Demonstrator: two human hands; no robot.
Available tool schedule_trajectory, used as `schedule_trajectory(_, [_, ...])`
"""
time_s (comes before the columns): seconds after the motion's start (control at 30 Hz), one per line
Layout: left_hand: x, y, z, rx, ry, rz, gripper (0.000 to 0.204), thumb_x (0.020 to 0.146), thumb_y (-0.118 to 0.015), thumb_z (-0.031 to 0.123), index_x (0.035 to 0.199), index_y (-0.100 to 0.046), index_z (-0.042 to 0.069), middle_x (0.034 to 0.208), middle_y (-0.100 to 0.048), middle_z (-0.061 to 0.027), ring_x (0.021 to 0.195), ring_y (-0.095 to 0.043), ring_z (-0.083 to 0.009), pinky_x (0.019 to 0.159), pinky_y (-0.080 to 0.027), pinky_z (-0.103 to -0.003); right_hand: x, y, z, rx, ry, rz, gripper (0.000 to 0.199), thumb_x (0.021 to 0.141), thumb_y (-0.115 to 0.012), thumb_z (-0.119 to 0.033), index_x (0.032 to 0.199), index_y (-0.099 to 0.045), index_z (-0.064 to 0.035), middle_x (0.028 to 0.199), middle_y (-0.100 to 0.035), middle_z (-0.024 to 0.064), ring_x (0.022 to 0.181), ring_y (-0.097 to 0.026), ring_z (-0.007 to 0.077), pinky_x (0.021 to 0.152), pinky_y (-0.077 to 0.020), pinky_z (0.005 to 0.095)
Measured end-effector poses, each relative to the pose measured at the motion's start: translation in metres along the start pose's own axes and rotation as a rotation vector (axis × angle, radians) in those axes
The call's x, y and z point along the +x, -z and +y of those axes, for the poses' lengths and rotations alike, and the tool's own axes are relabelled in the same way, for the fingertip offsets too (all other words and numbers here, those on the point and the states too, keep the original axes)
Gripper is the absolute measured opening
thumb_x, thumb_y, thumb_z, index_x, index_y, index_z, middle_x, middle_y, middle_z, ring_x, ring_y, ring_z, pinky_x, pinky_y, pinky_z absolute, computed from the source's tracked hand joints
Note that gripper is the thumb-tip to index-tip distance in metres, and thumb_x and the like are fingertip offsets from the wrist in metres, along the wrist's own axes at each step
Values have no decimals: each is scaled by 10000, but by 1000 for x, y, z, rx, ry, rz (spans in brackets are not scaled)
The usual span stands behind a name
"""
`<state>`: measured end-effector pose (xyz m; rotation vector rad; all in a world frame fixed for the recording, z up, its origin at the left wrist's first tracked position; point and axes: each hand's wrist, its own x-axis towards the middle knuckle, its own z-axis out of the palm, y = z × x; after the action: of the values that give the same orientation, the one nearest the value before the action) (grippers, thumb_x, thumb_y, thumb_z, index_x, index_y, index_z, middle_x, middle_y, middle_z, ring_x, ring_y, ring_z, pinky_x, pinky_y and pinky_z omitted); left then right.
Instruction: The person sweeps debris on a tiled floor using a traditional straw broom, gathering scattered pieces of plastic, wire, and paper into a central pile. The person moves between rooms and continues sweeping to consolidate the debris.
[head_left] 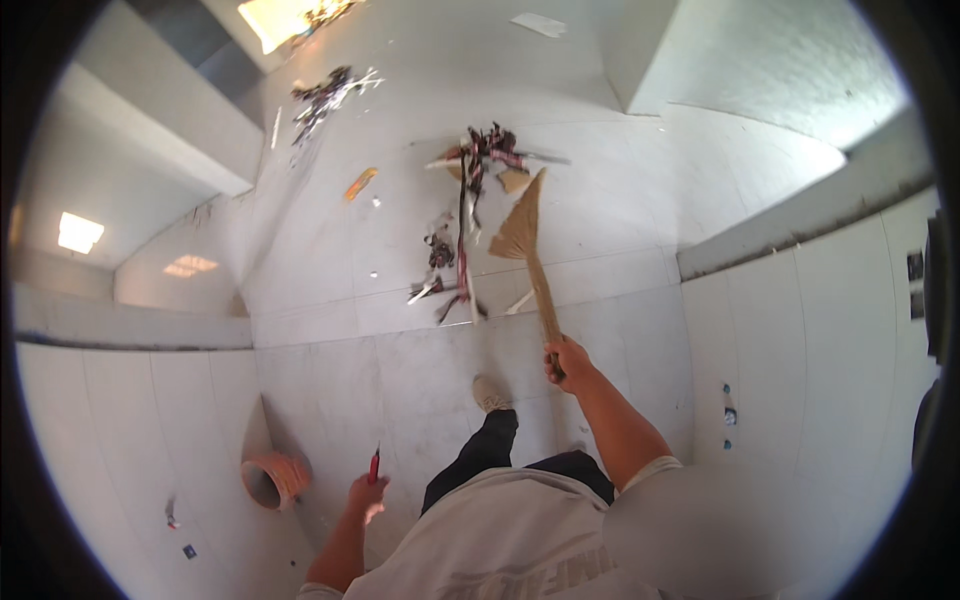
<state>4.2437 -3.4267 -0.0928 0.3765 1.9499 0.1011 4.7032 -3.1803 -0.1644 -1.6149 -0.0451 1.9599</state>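
Observation:
My right hand (568,364) is wrapped round the handle of a straw broom (521,228), whose fanned head reaches forward over the floor. Beside the broom head lies a heap of debris (487,150), dark and reddish strips mixed with pale slivers. A trail of similar scraps (440,250) runs from the heap back toward me. Lower left, my left hand (368,497) is closed on a small red-handled tool (375,466) with a thin dark tip pointing forward; it looks like a screwdriver. That hand is held away from the debris.
An orange cylinder (277,480), hollow at its end, lies by the left wall. Farther off sit another scrap pile (325,97), an orange piece (360,183) and a flat white piece (540,24). Walls (820,290) close in on both sides; my shoe (490,393) is on the tiled floor.

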Motion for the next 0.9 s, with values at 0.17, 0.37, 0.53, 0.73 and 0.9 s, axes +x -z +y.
schedule_trajectory(0.17, [21,1,51,-237,-30,-51,265,896,-684,284,837,-570,52,609,-489,-8,483,-478,-132,450,-449,-310,-10,0,24,-380,-93,-5,110,846,-620,-145,816,-559,-58,650,-557,60,484,-537,178,421,-425,338])
schedule_trajectory(0.37, [35,-6,26,-147,65,-123,293,875,-703,300,841,-574,39,595,-491,-29,454,-481,-145,430,-430,-320,-2,-44,31,-757,-337,-88,125,834,-670,-119,905,-619,-30,742,-617,74,558,-578,163,458,-453,305])
schedule_trajectory(0.53, [38,13,-8,-274,252,-16,270,882,-684,278,821,-563,44,554,-463,-27,399,-459,-159,365,-404,-339,64,-104,-2,-1134,-310,-151,182,860,-676,-203,993,-682,-79,789,-645,82,603,-620,187,474,-491,320])
schedule_trajectory(0.73, [9,18,23,-420,344,225,239,873,-681,235,813,-571,32,551,-491,-39,400,-493,-170,385,-477,-338,278,-98,-164,-2789,336,-850,237,671,-726,-203,908,-737,-204,892,-718,67,859,-690,312,685,-552,469])
schedule_trajectory(0.9, [-39,-38,99,-497,459,254,242,867,-687,242,801,-588,32,584,-530,-45,440,-525,-163,411,-489,-339,363,-183,-347,-2462,278,-399,127,719,-706,-183,831,-735,-131,842,-718,102,771,-699,288,708,-563,435])
